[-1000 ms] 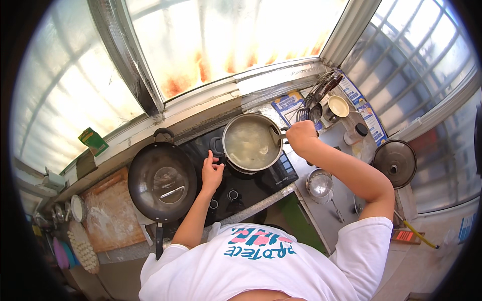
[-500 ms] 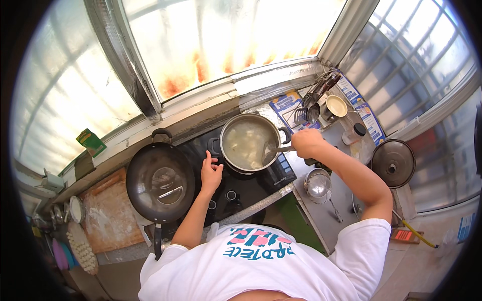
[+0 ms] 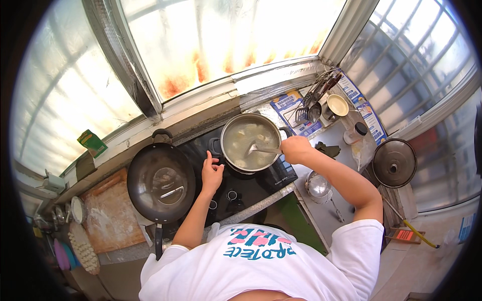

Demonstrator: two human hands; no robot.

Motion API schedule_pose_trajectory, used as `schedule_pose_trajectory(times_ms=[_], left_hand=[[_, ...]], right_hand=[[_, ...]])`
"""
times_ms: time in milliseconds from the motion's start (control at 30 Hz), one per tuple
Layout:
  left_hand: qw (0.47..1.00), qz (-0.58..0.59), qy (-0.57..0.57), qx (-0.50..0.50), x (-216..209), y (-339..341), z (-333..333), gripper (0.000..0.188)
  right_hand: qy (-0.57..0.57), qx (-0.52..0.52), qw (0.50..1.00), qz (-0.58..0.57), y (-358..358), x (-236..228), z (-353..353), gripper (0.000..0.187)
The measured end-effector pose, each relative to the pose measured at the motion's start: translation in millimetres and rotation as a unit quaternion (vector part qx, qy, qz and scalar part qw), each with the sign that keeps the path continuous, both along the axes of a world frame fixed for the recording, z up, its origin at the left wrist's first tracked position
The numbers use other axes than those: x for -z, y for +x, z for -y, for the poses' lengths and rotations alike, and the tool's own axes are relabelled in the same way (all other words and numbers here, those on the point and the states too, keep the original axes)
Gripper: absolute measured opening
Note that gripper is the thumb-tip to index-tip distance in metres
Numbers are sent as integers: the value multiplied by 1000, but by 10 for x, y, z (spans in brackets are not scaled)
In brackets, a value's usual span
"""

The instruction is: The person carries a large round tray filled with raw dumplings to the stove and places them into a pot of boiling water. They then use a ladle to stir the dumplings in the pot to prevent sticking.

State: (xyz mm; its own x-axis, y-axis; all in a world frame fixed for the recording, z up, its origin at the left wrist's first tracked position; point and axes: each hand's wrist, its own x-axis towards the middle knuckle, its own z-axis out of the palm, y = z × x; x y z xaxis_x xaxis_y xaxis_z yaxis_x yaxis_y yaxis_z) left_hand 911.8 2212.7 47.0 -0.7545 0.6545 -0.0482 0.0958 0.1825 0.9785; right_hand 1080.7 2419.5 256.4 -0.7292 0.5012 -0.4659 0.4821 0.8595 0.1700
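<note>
A steel pot (image 3: 275, 131) of cloudy liquid with pale pieces in it sits on the black stovetop (image 3: 271, 173). My right hand (image 3: 296, 149) is closed around the handle of a metal ladle (image 3: 266, 150), whose head is partly sunk in the liquid near the pot's middle. My left hand (image 3: 212, 173) is beside the pot's left handle (image 3: 214, 146), fingers apart and holding nothing. Its index fingertip is close to that handle; whether it touches I cannot tell.
Left of the pot stands a dark wok (image 3: 160, 181). A floury wooden board (image 3: 108, 213) and a tray of dumplings (image 3: 83, 248) lie farther left. At right are a strainer (image 3: 318, 186), hanging utensils (image 3: 314, 103), a jar (image 3: 354, 132) and a pot lid (image 3: 394, 163).
My right hand has moved left toward the pot's rim, and the ladle's head has gone from the right side to the pot's middle. My left hand stays in place.
</note>
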Motion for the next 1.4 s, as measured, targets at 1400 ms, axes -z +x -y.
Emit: schedule_pose_trajectory(times_ms=[1400], left_hand=[[983,-24,66,168,-498,657,-27,35]], right_hand=[[-468,314,729,-387,1282,95,671,44]])
